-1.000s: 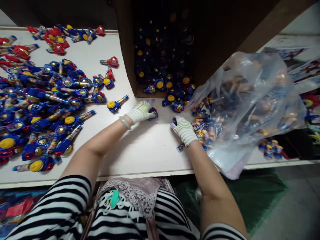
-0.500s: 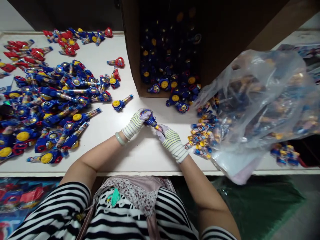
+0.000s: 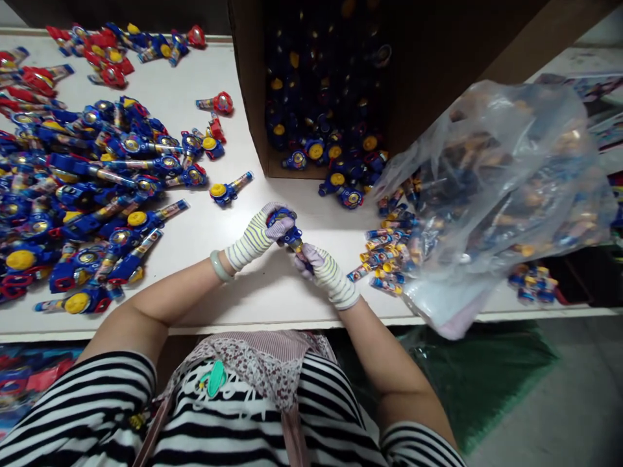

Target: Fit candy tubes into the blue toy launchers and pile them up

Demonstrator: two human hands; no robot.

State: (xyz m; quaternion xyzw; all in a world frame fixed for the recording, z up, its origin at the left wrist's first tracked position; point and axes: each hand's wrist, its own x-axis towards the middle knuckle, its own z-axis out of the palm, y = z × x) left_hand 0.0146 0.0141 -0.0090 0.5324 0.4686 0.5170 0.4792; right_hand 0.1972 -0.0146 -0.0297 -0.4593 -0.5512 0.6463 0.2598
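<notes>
Both of my gloved hands meet over the white table (image 3: pixel 272 292). My left hand (image 3: pixel 257 237), in a striped glove, grips the round head of a blue plastic toy (image 3: pixel 291 235). My right hand (image 3: pixel 329 275) pinches the printed tube at the toy's lower end; the fingers partly hide it. A similar blue toy with a yellow disc (image 3: pixel 221 192) and a clear printed tube lies just beyond my left hand. To the right of my right hand are several loose printed tubes with yellow and blue ends (image 3: pixel 387 251).
A heap of blue toys (image 3: pixel 97 188) covers the left side, with red toys (image 3: pixel 104 61) behind. An open cardboard box (image 3: pixel 250 97) holding more blue toys stands ahead. A clear plastic bag (image 3: pixel 487 214) of tubes lies at the right, overhanging the table's front edge.
The view has shifted slightly, so the table things appear farther left and higher. Both hands stay on the same toy, its tube now pointing more steeply downward.
</notes>
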